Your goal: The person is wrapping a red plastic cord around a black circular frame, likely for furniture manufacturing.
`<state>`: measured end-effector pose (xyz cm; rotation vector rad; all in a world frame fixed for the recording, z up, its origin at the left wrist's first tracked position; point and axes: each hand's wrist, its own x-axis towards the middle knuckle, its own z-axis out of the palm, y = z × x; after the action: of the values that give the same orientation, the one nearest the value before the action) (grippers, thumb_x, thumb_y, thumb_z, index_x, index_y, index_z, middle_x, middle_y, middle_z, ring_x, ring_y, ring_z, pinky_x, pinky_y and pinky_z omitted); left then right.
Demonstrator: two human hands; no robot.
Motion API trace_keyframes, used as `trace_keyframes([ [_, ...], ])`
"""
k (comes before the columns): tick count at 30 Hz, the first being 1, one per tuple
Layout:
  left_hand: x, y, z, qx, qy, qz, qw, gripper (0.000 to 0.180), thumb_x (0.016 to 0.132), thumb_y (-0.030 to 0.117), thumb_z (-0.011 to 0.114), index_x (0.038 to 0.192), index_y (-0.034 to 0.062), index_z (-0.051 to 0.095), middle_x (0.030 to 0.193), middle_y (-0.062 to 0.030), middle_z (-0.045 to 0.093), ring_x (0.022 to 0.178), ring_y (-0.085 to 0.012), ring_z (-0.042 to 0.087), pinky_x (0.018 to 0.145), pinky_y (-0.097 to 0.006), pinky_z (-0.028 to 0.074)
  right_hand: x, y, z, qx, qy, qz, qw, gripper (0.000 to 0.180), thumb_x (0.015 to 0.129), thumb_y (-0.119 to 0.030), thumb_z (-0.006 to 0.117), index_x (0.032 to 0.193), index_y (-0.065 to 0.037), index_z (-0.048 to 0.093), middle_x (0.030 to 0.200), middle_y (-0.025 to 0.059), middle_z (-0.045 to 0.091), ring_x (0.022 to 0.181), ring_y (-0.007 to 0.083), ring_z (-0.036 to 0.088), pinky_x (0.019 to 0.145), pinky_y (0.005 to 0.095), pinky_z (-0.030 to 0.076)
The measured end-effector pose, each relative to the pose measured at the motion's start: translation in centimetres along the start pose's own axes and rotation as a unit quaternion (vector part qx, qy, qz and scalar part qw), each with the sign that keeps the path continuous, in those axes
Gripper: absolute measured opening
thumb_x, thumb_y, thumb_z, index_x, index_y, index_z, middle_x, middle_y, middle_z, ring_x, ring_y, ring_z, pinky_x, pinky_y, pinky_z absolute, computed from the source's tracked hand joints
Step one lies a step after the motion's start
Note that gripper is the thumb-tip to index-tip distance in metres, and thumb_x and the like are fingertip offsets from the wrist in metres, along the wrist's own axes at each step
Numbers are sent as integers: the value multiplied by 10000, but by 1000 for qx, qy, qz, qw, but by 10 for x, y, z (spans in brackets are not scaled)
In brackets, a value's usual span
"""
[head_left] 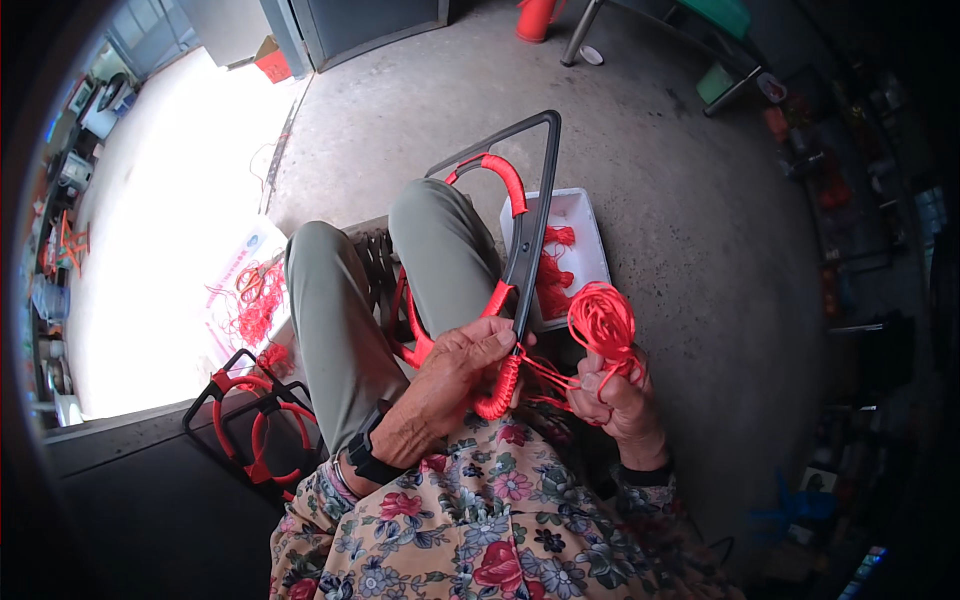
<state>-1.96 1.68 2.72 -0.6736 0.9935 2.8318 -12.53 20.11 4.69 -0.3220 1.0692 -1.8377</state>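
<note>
A black angular frame [548, 165] with curved parts wrapped in red leans across my lap, its tip pointing away from me. My left hand [455, 358] is closed round it, just above a curve covered in tight red cord wrapping [503, 388]. My right hand [618, 398] is closed on a looped bundle of red cord [602, 318], held up to the right of the frame. Strands of cord run from the bundle to the wrapped curve. The fingertips of my left hand are partly hidden behind the frame.
A white box [592, 228] with red cord bundles stands on the floor beyond my right hand. To my left, tangled red cord [258, 300] lies by a white carton, and more black-and-red frames [255, 425] rest on a dark surface [130, 490]. A red bucket-like container [535, 20] stands far off.
</note>
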Motion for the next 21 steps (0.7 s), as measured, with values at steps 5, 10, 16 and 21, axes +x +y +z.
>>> trace_keyframes([
  [5, 1, -11, -5, -43, -12, -14, 999, 186, 920, 182, 557, 999, 13, 556, 706, -60, 585, 561, -184, 607, 522, -279, 492, -15, -3, -19, 12, -19, 59, 998, 189, 797, -86, 605, 952, -40, 507, 632, -26, 444, 430, 55, 360, 400, 238, 307],
  [10, 3, -23, -20, -44, -9, -61, 997, 110, 813, 34, 509, 920, 14, 527, 746, -68, 582, 573, -186, 600, 546, -305, 515, -29, -3, -9, -84, -33, 115, 989, 308, 759, -161, 662, 1015, -34, 546, 783, -24, 553, 615, 39, 477, 535, 197, 390],
  [16, 0, -16, -14, 12, -5, -76, 997, 106, 825, 44, 502, 912, 6, 550, 761, -75, 612, 593, -178, 615, 589, -299, 529, -40, 9, -10, -58, -16, 116, 991, 379, 758, -161, 660, 1093, -14, 562, 825, -35, 570, 689, 29, 494, 624, 195, 417],
  [21, 0, -22, -22, 8, -16, -74, 997, 93, 818, 41, 525, 899, -2, 544, 744, -65, 597, 622, -162, 612, 601, -273, 511, -41, 13, -5, -106, 11, 91, 990, 357, 754, -150, 638, 1076, -12, 569, 828, -32, 574, 703, 35, 499, 622, 195, 420],
])
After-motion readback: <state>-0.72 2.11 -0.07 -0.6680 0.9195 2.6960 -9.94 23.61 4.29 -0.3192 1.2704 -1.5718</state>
